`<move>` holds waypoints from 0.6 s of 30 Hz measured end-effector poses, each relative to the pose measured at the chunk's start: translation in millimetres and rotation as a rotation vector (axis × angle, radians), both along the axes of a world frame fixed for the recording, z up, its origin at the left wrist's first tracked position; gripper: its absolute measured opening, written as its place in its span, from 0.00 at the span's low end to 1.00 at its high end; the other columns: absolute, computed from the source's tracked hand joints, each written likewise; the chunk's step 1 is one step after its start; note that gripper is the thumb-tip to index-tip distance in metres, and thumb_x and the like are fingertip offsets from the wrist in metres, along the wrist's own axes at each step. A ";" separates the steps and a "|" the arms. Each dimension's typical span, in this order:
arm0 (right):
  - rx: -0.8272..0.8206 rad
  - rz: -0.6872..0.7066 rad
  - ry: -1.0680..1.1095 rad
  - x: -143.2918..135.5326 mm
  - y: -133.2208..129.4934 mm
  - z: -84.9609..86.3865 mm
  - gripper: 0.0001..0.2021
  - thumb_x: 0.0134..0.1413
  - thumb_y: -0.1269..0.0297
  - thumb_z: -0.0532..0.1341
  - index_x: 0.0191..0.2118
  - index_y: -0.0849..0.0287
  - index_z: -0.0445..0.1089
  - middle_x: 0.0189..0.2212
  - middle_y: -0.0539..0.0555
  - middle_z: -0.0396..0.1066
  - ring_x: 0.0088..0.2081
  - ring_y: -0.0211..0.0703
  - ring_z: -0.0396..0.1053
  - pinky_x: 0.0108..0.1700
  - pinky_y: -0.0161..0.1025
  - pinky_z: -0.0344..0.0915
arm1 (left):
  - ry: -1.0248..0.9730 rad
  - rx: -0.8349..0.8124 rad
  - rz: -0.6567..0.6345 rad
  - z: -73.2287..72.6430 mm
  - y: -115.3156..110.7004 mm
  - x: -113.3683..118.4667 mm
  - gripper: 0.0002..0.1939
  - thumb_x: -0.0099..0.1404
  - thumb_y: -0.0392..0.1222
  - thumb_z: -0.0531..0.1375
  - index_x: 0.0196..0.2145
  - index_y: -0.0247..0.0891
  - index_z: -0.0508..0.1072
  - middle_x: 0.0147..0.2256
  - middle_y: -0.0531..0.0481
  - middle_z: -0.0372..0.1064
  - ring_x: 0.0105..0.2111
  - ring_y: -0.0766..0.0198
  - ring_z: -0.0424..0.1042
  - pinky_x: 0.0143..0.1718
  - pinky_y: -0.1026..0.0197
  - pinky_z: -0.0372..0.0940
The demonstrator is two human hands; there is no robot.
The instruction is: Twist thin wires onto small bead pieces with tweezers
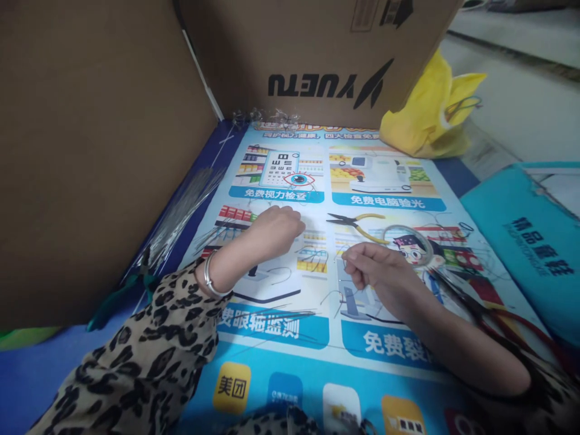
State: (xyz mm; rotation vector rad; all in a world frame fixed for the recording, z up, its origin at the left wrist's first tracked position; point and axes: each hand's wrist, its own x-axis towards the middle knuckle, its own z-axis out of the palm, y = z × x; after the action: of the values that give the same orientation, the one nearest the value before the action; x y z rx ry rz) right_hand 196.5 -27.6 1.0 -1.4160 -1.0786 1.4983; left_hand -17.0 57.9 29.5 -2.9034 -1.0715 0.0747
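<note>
Left hand (276,232) curled knuckles-down on poster (290,356), grip hidden, cannot tell; right hand (378,272) pinching thin wire (338,297) at its 7 o'clock, steadying it; pliers (357,223) at 12, within reach.

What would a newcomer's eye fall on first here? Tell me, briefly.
The bright blue poster with shop cartoons fills the middle, and both hands rest on it: the left hand closed, with a silver bracelet at the wrist, and the right hand pinching something thin. Yellow-handled pliers lie just beyond the right hand, and a yellow bag sits against the cardboard box behind.
</note>
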 end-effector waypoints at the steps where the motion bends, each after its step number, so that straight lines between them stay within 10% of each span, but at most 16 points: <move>1: 0.009 -0.001 -0.013 0.2 -0.2 0.1 0.13 0.44 0.53 0.64 0.28 0.59 0.68 0.21 0.49 0.66 0.19 0.31 0.58 0.21 0.32 0.56 | -0.015 -0.009 -0.002 0.4 -1.4 1.5 0.10 0.59 0.30 0.50 0.28 0.36 0.71 0.32 0.45 0.69 0.36 0.59 0.65 0.35 0.57 0.58; 18: 0.034 -0.039 -0.036 3.5 3.4 3.0 0.13 0.45 0.54 0.63 0.28 0.59 0.67 0.21 0.49 0.66 0.19 0.30 0.59 0.20 0.31 0.55 | -0.208 -0.251 -0.225 -9.2 -6.9 17.7 0.12 0.62 0.34 0.54 0.40 0.43 0.74 0.35 0.49 0.70 0.38 0.63 0.66 0.40 0.61 0.59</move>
State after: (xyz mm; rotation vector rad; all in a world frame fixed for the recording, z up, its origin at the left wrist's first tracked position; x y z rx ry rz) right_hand 200.0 -24.2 3.9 -1.4375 -1.0869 1.4254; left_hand 0.8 51.0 20.3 -3.2999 -0.8007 -0.1124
